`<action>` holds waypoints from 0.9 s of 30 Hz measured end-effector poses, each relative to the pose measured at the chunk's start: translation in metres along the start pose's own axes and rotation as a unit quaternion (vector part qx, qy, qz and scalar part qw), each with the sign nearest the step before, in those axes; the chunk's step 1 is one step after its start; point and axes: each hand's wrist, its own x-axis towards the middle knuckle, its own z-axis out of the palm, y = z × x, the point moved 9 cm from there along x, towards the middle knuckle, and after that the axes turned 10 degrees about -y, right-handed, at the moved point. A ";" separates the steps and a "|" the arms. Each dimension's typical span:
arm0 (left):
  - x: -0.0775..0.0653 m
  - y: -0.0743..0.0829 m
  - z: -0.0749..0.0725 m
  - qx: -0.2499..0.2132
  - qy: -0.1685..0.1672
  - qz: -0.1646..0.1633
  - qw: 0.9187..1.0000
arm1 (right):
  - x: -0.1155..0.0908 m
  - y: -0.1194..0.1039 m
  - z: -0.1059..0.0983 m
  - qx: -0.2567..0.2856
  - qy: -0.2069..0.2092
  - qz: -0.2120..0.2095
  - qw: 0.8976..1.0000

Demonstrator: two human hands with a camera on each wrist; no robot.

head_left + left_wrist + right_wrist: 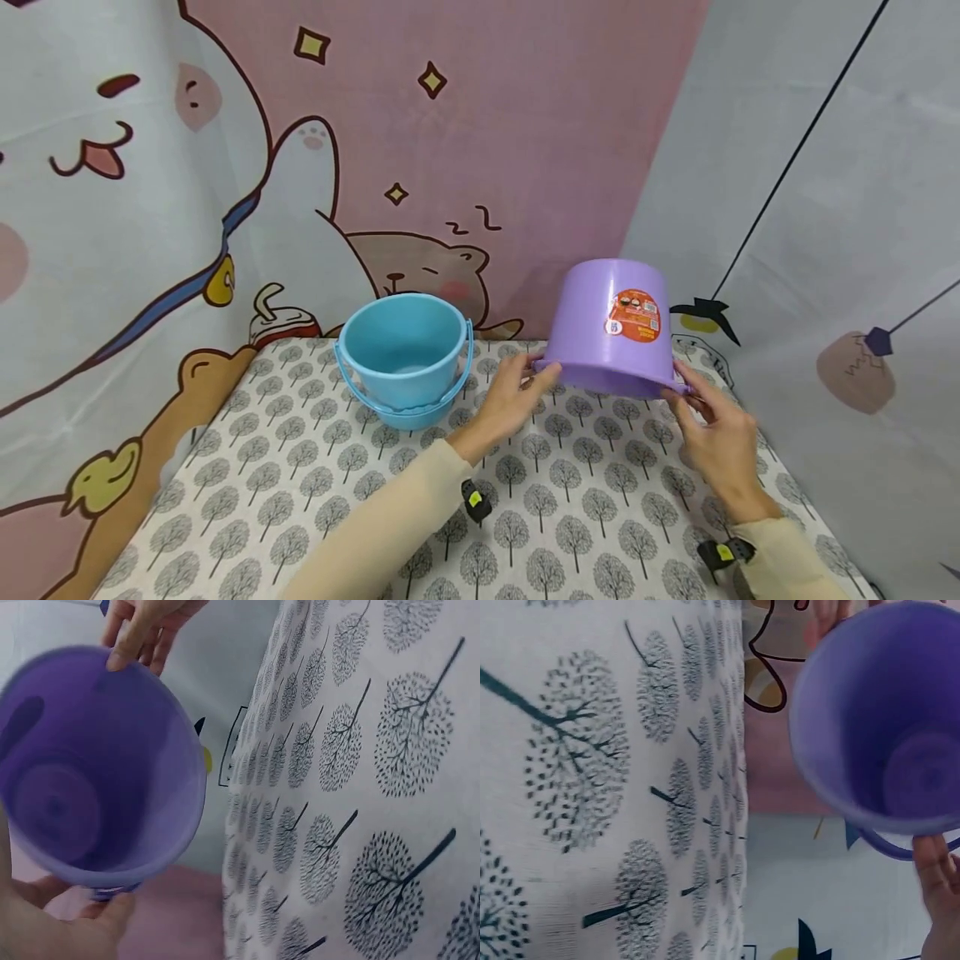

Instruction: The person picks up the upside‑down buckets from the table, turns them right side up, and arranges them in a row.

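A purple bucket (585, 312) with an orange sticker is held upside down, tilted, above the table. My left hand (512, 398) grips its rim at the left side, and my right hand (716, 433) grips the rim at the right. Both wrist views look into its hollow inside (112, 750), which shows nothing in it. In the right wrist view, part of the bucket's purple handle (889, 846) shows by the right fingers. To the left stands a light blue bucket (405, 367), upright, its handle (405, 410) hanging down in front; a second blue base shows under it.
The table is covered by a white cloth with grey trees (540, 500). Behind it hangs a pink and white cartoon curtain (525, 125), close to the far table edge. A pale grey curtain (847, 250) runs along the right side.
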 end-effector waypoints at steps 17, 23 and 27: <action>-0.021 0.044 -0.030 0.091 0.040 0.114 0.988 | 0.017 -0.015 0.009 0.056 -0.063 -0.015 0.996; -0.026 0.044 -0.038 0.176 0.042 0.107 0.978 | 0.024 -0.018 0.023 0.046 -0.135 -0.026 0.989; -0.029 0.042 -0.044 0.221 0.069 0.105 0.967 | 0.026 -0.017 0.031 0.039 -0.154 -0.040 0.986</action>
